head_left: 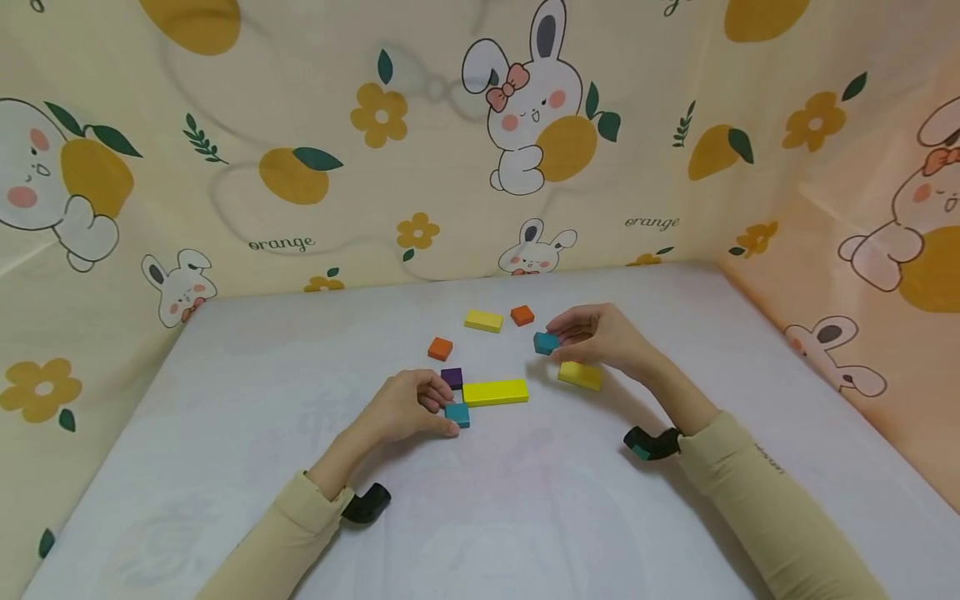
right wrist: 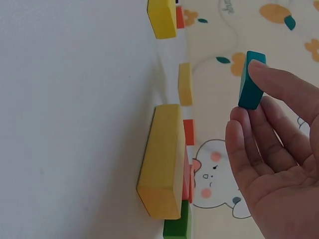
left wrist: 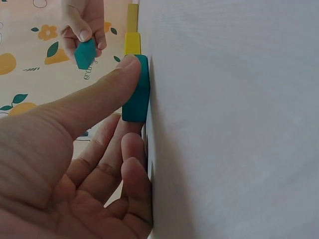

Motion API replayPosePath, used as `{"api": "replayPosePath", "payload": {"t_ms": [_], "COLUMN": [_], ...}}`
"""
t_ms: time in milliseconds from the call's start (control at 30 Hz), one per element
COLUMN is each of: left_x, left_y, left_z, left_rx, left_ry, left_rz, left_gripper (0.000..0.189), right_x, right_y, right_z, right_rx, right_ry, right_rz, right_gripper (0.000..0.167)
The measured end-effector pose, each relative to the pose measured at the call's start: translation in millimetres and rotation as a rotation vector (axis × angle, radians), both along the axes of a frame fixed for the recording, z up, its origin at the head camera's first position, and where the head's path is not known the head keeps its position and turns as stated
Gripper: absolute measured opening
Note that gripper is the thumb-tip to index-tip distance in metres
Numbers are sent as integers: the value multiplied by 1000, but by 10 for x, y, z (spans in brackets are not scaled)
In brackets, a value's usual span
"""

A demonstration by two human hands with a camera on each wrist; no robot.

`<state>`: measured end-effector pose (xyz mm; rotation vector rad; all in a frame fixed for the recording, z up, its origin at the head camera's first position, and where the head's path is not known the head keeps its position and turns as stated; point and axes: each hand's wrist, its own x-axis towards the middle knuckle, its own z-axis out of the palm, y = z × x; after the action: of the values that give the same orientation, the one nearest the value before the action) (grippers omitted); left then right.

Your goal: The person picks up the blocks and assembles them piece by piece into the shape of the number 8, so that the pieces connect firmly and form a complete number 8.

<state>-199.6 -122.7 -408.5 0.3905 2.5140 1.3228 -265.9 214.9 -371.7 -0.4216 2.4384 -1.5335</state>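
Observation:
My left hand (head_left: 401, 408) pinches a teal block (head_left: 457, 416) that stands low at the table, thumb on its near side and fingers behind. Beside that block lie a purple block (head_left: 452, 378) and a long bright yellow block (head_left: 495, 392). My right hand (head_left: 603, 337) holds a second teal block (head_left: 545, 343) between thumb and fingertips. In the right wrist view this teal block (right wrist: 252, 82) is raised off the tabletop. Below the right hand sits a shorter yellow block (head_left: 580, 376).
Farther back lie an orange block (head_left: 440, 348), a pale yellow block (head_left: 483, 321) and another orange block (head_left: 522, 315). A green block (right wrist: 177, 224) and red ones show behind the yellow block in the right wrist view. Patterned cloth (head_left: 450, 167) walls the white table (head_left: 525, 517).

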Motion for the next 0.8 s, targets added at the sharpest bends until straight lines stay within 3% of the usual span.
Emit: {"api": "replayPosePath", "payload": {"t_ms": [433, 800], "left_x": [6, 8], "left_y": [5, 15], "left_z": [4, 14], "left_rx": [-4, -6], "left_ry": [-4, -4], "left_rz": [4, 9], "left_gripper": [43, 43], "right_x": [-22, -37], "right_y": [-233, -317], "right_z": [-137, -217], "right_rx": [-5, 118], "right_ry": [21, 51], "right_rz": [40, 73], "right_gripper": [39, 36]}}
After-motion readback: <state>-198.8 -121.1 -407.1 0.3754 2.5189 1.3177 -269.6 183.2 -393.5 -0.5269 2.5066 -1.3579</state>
